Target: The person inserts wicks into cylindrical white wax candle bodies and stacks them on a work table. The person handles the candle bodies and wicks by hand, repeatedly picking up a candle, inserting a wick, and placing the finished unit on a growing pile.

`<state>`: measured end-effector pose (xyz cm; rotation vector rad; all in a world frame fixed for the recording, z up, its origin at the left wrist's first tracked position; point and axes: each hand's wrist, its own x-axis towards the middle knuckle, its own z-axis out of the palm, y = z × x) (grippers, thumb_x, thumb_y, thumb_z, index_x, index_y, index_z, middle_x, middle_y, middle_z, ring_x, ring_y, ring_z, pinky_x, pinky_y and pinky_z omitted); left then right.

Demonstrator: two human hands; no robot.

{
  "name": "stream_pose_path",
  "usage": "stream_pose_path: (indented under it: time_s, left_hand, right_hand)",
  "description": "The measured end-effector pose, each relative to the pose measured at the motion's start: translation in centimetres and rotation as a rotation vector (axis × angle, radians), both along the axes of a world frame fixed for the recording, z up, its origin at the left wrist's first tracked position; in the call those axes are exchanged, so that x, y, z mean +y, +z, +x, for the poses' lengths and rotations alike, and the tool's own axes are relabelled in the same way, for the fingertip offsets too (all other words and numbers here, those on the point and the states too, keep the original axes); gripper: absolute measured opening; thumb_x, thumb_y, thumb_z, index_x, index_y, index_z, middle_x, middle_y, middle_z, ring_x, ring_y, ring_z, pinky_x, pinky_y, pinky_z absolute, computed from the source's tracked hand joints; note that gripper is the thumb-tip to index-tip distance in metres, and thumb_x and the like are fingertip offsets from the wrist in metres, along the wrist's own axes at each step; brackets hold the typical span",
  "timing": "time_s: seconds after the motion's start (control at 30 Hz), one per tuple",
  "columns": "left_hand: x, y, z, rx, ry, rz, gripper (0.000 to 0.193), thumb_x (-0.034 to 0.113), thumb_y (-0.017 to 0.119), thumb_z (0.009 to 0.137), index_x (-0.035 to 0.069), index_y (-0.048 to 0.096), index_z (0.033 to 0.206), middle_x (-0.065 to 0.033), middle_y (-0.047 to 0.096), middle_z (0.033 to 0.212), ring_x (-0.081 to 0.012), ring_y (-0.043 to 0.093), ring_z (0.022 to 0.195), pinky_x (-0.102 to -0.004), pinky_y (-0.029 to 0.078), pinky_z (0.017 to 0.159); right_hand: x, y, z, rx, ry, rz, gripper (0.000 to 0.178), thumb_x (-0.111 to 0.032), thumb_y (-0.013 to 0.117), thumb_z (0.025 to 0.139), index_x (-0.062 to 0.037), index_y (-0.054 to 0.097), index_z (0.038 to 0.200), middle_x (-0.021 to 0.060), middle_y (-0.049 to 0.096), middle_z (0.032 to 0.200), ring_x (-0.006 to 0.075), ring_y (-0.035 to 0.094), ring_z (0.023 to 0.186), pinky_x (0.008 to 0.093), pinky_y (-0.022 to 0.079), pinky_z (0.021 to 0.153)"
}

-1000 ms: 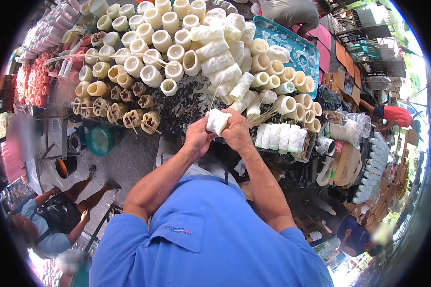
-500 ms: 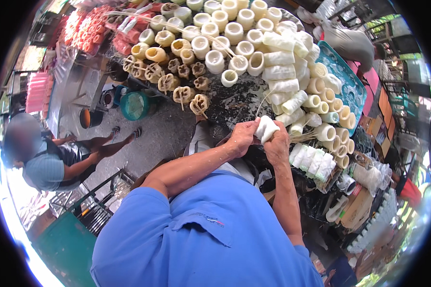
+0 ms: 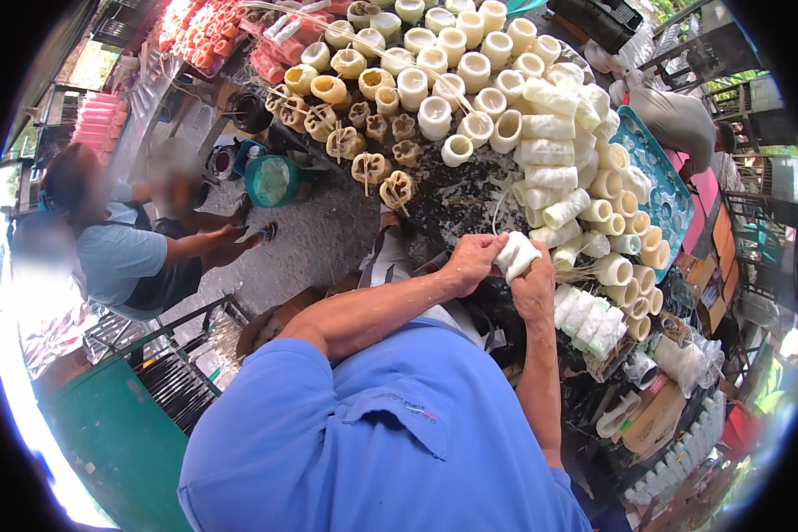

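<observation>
Holding a crumpled white roll [image 3: 517,258] between them, the left hand [image 3: 473,264] and right hand [image 3: 535,288] form a narrow grip beside the worktop [image 3: 443,188]. Compared with half a second ago, I see it lower and farther right; its underside is hidden from me.

1 green bucket [image 3: 255,193] on grey floor [image 3: 324,226], 1 green panel [image 3: 115,434], co-worker [image 3: 129,262] in light-blue shirt [image 3: 120,248]
</observation>
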<state>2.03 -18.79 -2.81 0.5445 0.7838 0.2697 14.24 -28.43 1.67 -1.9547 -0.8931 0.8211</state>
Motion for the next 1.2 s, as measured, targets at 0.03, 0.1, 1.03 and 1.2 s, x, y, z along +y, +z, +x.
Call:
stream_pose_path:
  time_s: [0.03,0.1,1.03,1.2]
  left_hand:
    - [-0.1,0.1,-0.2,-0.006,0.008,-0.016,0.039,0.037,0.061,0.111,0.001,0.075,0.113,-0.0055,0.075,0.104,-0.0142,0.072,0.091,-0.0345,0.063,0.082]
    - [-0.1,0.2,-0.5,-0.014,0.027,-0.08,0.039,0.037,0.061,0.111,0.0,0.074,0.114,-0.0057,0.075,0.105,-0.0144,0.072,0.091,-0.0345,0.063,0.083]
    - [9.5,3.0,-0.7,-0.086,-0.014,-0.052,0.057,0.003,0.082,0.092,0.001,0.054,0.142,-0.0079,0.073,0.119,-0.0168,0.071,0.103,-0.0317,0.059,0.088]
    - [11.1,2.4,-1.1,-0.126,-0.084,-0.033,0.047,0.004,0.077,0.097,0.0,0.058,0.139,-0.0094,0.072,0.123,-0.0192,0.071,0.108,-0.0359,0.06,0.093]
  right_hand:
    - [-0.1,0.1,0.0,-0.007,-0.025,-0.047,0.029,0.0,0.069,0.084,0.0081,0.073,0.112,0.0153,0.069,0.121,0.0296,0.07,0.106,0.0365,0.052,0.095]
    - [-0.1,0.2,0.0,-0.017,-0.079,-0.051,0.026,-0.004,0.072,0.087,0.0072,0.074,0.111,0.0133,0.071,0.116,0.026,0.071,0.101,0.035,0.054,0.091]
    - [0.5,3.2,-6.9,-0.305,-0.26,0.23,0.02,0.007,0.071,0.092,0.0046,0.077,0.111,0.0205,0.069,0.132,0.0283,0.073,0.113,0.0337,0.057,0.098]
    - [-0.7,2.6,-7.2,0.291,-0.401,0.324,0.012,0.004,0.063,0.102,0.0077,0.071,0.11,0.0202,0.06,0.146,0.022,0.064,0.126,0.0334,0.054,0.105]
